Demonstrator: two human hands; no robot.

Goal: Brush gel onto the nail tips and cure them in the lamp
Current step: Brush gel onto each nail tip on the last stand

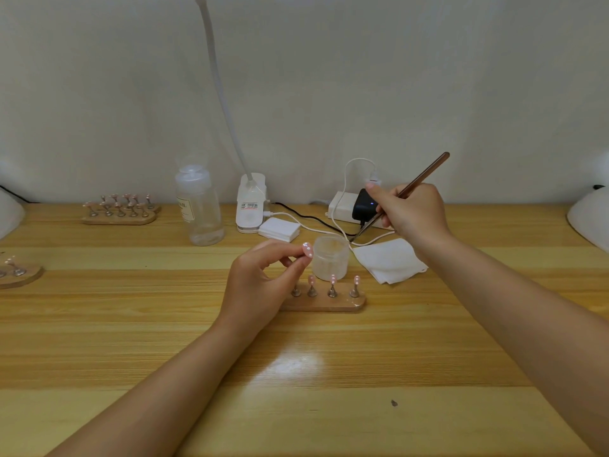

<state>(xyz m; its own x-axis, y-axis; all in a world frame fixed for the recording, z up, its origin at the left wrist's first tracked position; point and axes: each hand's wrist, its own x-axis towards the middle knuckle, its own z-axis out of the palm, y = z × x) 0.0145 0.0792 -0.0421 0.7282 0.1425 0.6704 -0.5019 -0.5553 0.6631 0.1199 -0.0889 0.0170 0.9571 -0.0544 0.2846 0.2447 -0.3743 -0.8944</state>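
Observation:
My left hand [263,278] pinches a pink nail tip with white dots [307,250] between thumb and fingers, held up just left of a frosted jar [330,258]. My right hand [412,214] grips a long brown brush [418,181] like a pen; its tip points down to the jar's right rim. In front of the jar lies a small wooden stand [324,301] with metal holders, three of them carrying pink nail tips [333,280]. A white lamp [250,202] on a long neck stands clipped at the back.
A clear bottle [199,206] stands back left. A second wooden stand with several tips [120,209] is at the far left, another [16,272] at the left edge. White wipes [389,260], a pad stack [279,229], a black plug [364,206] and cables lie behind the jar.

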